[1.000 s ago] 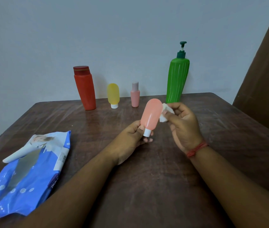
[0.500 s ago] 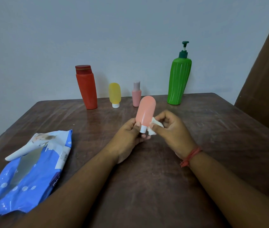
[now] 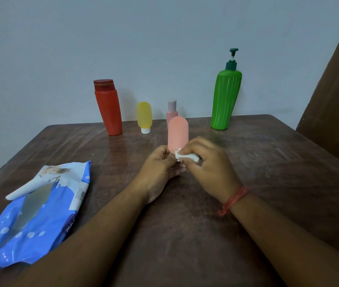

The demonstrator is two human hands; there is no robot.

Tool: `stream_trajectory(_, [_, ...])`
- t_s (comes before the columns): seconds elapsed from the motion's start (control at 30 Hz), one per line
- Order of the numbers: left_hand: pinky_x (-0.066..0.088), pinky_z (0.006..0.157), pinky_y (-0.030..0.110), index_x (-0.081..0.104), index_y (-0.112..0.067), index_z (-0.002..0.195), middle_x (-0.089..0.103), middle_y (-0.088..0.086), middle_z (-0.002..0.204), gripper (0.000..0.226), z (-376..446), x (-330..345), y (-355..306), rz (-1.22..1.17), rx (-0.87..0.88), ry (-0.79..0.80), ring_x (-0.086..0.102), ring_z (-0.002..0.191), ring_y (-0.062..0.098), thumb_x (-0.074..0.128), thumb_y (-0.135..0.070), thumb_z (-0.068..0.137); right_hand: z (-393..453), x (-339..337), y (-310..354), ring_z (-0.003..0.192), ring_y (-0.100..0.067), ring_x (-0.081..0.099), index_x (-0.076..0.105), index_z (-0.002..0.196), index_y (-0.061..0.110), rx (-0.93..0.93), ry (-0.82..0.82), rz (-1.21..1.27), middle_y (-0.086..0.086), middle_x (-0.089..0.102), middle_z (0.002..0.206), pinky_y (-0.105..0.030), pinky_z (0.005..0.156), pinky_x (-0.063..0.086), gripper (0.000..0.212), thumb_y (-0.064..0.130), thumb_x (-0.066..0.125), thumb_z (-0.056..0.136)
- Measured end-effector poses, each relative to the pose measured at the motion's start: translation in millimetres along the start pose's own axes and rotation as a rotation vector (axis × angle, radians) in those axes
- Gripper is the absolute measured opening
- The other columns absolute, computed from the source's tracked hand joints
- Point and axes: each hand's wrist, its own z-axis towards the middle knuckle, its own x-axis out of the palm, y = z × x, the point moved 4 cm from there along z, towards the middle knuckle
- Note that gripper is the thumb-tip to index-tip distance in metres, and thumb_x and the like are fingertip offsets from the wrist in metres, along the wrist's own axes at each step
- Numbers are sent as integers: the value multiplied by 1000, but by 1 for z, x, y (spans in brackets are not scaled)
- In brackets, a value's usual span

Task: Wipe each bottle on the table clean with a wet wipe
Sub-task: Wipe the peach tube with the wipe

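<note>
From the head camera, your left hand grips the pink tube at its cap end, upright above the middle of the surface. Your right hand pinches a wadded wet wipe against the tube's lower end. Four bottles stand along the far edge.

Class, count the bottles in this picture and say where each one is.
5: red bottle, yellow bottle, small pink bottle and green pump bottle along the table's far edge; peach bottle held in the hands.
</note>
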Motion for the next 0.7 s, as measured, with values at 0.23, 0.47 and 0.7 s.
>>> stream_trajectory(0.23, [58,91,37,56,1,117,71,15,103,18,-2,-2,-6,-46,18,2,69,90,21,47,-7,104,-1,0,-1,82,-12,62,71,88,7,-39,25,-53,-3,64,91,-28,72,52,5,6,72,83])
stream_trajectory(0.47, [58,88,33,55,4,124,67,20,113,25,-1,-3,-5,5,40,9,67,90,21,46,-9,105,0,-3,-7,83,-11,59,68,88,8,-1,1,-92,-2,63,91,-30,72,51,8,3,72,83])
stream_trajectory(0.7, [51,100,45,57,-23,121,64,13,117,22,-6,7,-3,512,126,131,67,93,13,51,-32,102,14,-28,-8,86,-8,56,69,89,4,18,-292,-194,-8,64,93,-4,80,37,12,-6,71,84])
